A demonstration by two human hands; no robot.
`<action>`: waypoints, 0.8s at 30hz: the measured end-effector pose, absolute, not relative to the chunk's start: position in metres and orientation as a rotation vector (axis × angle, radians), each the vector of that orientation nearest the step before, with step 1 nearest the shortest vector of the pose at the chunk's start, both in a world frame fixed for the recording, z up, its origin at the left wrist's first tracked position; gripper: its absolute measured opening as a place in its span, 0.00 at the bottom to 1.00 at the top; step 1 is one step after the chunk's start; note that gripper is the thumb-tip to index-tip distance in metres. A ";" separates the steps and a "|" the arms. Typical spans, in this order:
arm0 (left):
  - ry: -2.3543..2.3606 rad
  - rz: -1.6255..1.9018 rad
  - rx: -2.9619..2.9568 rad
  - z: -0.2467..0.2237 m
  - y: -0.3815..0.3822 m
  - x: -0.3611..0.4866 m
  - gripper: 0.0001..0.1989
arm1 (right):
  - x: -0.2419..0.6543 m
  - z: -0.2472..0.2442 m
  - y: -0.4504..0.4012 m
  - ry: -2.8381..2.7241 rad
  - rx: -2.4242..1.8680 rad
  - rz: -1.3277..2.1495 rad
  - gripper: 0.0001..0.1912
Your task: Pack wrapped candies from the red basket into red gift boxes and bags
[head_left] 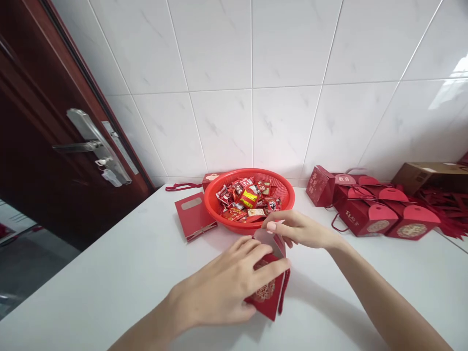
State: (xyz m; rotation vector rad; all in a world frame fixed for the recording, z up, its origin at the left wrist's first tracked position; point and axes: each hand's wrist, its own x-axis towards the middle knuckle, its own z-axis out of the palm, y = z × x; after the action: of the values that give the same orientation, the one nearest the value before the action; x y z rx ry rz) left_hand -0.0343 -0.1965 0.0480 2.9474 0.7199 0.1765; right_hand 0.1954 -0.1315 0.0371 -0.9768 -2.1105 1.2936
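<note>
A: Where's the box (268, 306)?

B: In front of the wearer; call it the dial's centre. The left hand (237, 275) is clamped on it, fingers draped over the top, thumb at the near side.

A: And the right hand (302, 229)?

B: Toward 1 o'clock, thumb and fingertips at the raised flap (265, 237). I can't tell whether they pinch it or merely touch.

A: What could go wrong?

B: The box looks like thin card, so a hard squeeze from the left could buckle its walls. A sharp bend from the right could crease the flap.

A: The cord (285, 290)?

B: It hangs on the 3 o'clock side, near the left fingertips. A shifting finger might snag it.

A: Further out?

B: The basin (212, 204) sits at 12, just beyond the right fingers, heaped with sweets (248, 197). A knuckle could knock it and spill some. If it slid toward 10, it might crumple the flat card (195, 214) there.

A: And at 2?

B: Made-up boxes (356, 214), packed close; a wide elbow swing could topple one.
</note>
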 end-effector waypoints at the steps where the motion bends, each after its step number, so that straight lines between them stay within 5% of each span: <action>1: 0.694 0.209 3.007 0.038 -0.196 -0.028 0.34 | 0.204 0.040 -0.132 -2.150 -1.038 1.235 0.27; 6: 0.675 0.285 3.142 0.003 -0.194 -0.012 0.34 | 0.223 0.049 -0.140 -2.349 -1.557 0.847 0.26; 11: 0.596 0.331 3.088 0.001 -0.193 -0.008 0.32 | 0.209 0.057 -0.155 -2.494 -1.603 1.005 0.13; 17: 0.533 0.518 3.006 0.005 -0.187 -0.014 0.30 | 0.213 0.068 -0.166 -2.525 -1.576 1.072 0.27; 24: 0.544 0.717 2.920 0.017 -0.177 -0.025 0.05 | 0.215 0.068 -0.171 -2.636 -1.543 0.823 0.17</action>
State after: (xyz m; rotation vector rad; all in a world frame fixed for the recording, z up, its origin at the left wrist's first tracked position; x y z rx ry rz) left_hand -0.0245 -0.1774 0.0166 2.9198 0.5435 0.7171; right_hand 0.2152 -0.1709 0.0678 -1.5433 -2.6360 0.8229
